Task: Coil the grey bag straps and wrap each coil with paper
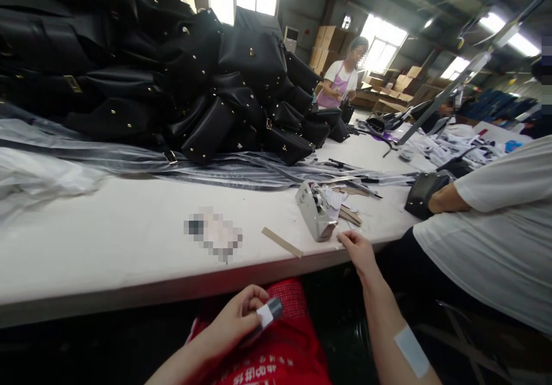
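Over my lap, my left hand (244, 316) is closed around a dark grey folded bundle (276, 305) with a white paper band (265, 315) around it. Much of the bundle is hidden by the fingers. My right hand (359, 250) is at the table's front edge, thumb and fingertips pinched together just right of a light grey tape dispenser (314, 212). Whatever is between those fingertips is too small to make out. A white paper piece (411, 350) lies on my right forearm. Left of the dispenser lies a tan cardboard strip (282, 242).
Black handbags (254, 57) are heaped along the back of the white table (129, 230), with plastic-wrapped straps (224, 172) before them. Paper and cardboard scraps (349, 212) lie behind the dispenser. A person in white (509, 218) works close on my right; another person (338, 80) stands beyond.
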### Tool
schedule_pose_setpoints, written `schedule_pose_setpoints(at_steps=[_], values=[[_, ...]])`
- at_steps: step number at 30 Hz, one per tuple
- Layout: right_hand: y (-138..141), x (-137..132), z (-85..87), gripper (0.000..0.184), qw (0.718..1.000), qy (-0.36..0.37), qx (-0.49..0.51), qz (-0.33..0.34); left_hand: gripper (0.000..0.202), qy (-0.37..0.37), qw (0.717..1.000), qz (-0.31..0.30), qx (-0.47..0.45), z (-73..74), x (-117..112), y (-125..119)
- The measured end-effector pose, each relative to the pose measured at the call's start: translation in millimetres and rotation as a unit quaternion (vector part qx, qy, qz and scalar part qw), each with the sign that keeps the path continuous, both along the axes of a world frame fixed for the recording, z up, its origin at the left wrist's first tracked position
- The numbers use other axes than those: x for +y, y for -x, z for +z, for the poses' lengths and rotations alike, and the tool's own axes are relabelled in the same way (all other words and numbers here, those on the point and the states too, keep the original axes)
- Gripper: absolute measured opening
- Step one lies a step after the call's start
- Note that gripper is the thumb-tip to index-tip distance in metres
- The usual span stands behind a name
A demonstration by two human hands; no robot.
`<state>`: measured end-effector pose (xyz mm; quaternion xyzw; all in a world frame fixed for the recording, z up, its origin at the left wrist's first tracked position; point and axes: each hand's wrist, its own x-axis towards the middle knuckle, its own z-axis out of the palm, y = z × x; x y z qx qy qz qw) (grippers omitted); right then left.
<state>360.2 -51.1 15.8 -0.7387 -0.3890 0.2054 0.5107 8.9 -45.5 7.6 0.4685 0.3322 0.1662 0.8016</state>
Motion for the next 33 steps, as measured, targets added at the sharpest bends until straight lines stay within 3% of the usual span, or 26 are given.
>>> schedule_pose_setpoints(at_steps=[3,6,9,11,15,20,24,28,30,33], values=[[10,-9,-4.2,0.044,0.999,0.032,0.043,0.008,0.034,-0.042,0.999,0.019,0.003,0.5,2,-3],[38,-12,6.3,0.044,0.996,0.038,0.073,0.033,0.031,-0.103,0.993,0.054,0.011,4.9,2,-8],[87,-19,22.1,0.037,0.98,0.048,0.13,0.142,0.032,-0.158,0.983,0.087,0.024,6.4,1,-10],[123,-25,28.9,0.032,0.951,0.063,0.182,0.242,0.034,-0.194,0.975,0.102,0.037,4.6,1,-10],[169,-35,23.2,0.033,0.898,0.119,0.248,0.343,0.036,-0.239,0.962,0.115,0.062,1.5,1,-3],[179,-35,2.7,0.038,0.896,0.168,0.239,0.335,0.036,-0.253,0.957,0.126,0.067,4.1,1,5],[178,-32,-1.0,0.038,0.897,0.187,0.212,0.34,0.034,-0.231,0.961,0.141,0.06,4.0,4,4],[181,-29,-0.4,0.034,0.867,0.186,0.278,0.37,0.026,-0.18,0.96,0.198,0.08,4.5,3,3],[187,-32,-2.6,0.031,0.846,0.172,0.322,0.389,0.026,-0.203,0.941,0.231,0.139,6.0,-4,7],[197,-32,-14.3,0.025,0.838,0.151,0.324,0.412,0.023,-0.31,0.896,0.219,0.232,2.0,-9,20]])
